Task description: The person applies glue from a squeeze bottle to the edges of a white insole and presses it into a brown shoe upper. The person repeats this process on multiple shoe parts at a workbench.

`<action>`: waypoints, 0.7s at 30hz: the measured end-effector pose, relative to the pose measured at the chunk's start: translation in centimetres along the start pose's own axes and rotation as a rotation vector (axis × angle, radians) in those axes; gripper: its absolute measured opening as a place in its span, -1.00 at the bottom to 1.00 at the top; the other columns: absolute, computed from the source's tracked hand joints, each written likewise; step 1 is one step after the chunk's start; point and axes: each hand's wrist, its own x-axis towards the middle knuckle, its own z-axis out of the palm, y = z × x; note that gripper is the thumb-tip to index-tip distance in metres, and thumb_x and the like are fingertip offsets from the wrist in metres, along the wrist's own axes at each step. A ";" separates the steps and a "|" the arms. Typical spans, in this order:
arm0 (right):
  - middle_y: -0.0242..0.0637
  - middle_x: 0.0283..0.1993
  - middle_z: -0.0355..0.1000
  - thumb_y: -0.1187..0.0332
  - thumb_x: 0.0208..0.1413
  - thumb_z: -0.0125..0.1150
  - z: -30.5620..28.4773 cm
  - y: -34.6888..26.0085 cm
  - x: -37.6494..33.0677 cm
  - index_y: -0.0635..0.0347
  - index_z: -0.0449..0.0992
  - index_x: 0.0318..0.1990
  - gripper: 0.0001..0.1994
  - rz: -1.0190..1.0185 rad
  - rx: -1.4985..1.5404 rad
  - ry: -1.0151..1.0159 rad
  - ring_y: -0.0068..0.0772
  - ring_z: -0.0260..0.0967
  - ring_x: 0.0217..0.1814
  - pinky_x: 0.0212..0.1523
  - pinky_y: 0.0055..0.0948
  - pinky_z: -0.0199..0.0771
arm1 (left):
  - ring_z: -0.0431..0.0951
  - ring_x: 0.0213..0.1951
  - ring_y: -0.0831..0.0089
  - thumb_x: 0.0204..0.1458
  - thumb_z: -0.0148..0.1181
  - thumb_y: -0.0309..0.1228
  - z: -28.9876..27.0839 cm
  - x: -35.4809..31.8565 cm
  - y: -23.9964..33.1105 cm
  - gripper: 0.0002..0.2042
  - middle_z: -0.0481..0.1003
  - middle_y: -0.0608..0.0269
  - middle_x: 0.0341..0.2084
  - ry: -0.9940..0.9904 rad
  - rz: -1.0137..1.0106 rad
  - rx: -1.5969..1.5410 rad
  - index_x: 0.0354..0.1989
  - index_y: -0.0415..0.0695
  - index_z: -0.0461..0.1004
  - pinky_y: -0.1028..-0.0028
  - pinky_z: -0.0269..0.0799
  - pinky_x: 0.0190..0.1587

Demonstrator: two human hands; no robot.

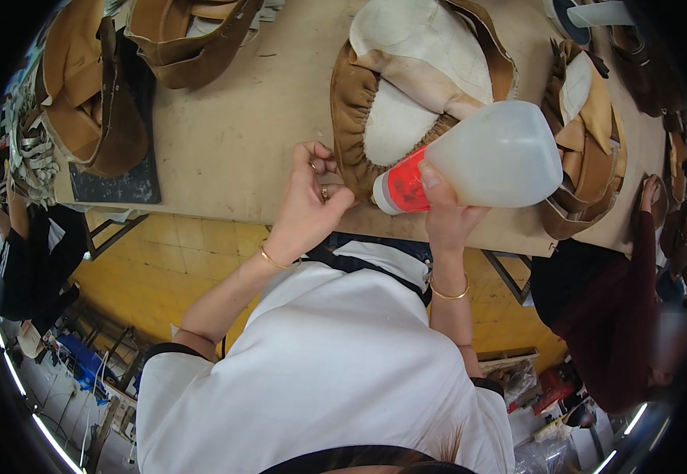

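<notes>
A brown leather shoe upper [355, 103] with gathered edges and a pale lining lies on the table in front of me. My left hand [312, 197] is at its near left edge, fingers curled and closed on the leather. In my right hand [448, 204] is a translucent plastic bottle [505, 154] with a red band and a whitish cap. The bottle is tipped over, its cap end low and pointing left, close by the near edge of the upper. Whether the cap's tip touches the leather is hidden.
Stacked brown leather uppers stand on the table [225, 150] at left [110, 134] and right [576, 158]. A dark board [118, 186] lies under the left stack. Pale strips [35, 158] hang at the far left. People sit on both sides; one wears a maroon sleeve [636, 292].
</notes>
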 end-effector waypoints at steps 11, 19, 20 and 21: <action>-0.34 -0.30 0.45 0.48 -0.20 0.40 1.5 -0.6 0.0 0.27 0.49 -0.30 -0.74 -0.037 0.095 0.071 -0.51 0.38 -0.31 -0.22 -0.48 0.40 | 0.41 -0.26 0.51 -0.11 -0.08 -0.72 0.1 -0.3 1.1 -0.55 0.14 0.13 -0.20 -0.056 -0.090 -0.151 -0.02 -0.22 -0.03 0.44 0.54 -0.12; -0.35 -0.31 0.46 0.47 -0.17 0.39 3.4 -1.0 1.2 0.28 0.50 -0.33 -0.78 -0.081 0.173 0.075 -0.50 0.38 -0.30 -0.22 -0.46 0.39 | 0.47 -0.14 0.34 -0.10 -0.14 -0.72 0.6 -1.0 1.4 -0.53 0.20 0.03 -0.15 -0.127 -0.071 -0.204 0.02 -0.22 -0.09 0.40 0.52 -0.09; -0.34 -0.31 0.46 0.46 -0.16 0.38 3.5 -1.0 1.3 0.28 0.50 -0.33 -0.78 -0.084 0.164 0.102 -0.49 0.38 -0.30 -0.22 -0.46 0.39 | 0.49 -0.17 0.34 -0.10 -0.14 -0.71 0.5 -1.1 1.5 -0.53 0.23 0.04 -0.17 -0.131 -0.082 -0.186 0.01 -0.23 -0.08 0.41 0.52 -0.11; -0.34 -0.32 0.46 0.46 -0.16 0.37 3.7 -0.9 1.5 0.29 0.50 -0.33 -0.79 -0.087 0.155 0.128 -0.49 0.38 -0.31 -0.22 -0.45 0.38 | 0.50 -0.20 0.35 -0.11 -0.14 -0.71 0.4 -1.1 1.6 -0.54 0.25 0.04 -0.19 -0.128 -0.084 -0.173 0.01 -0.24 -0.07 0.41 0.53 -0.12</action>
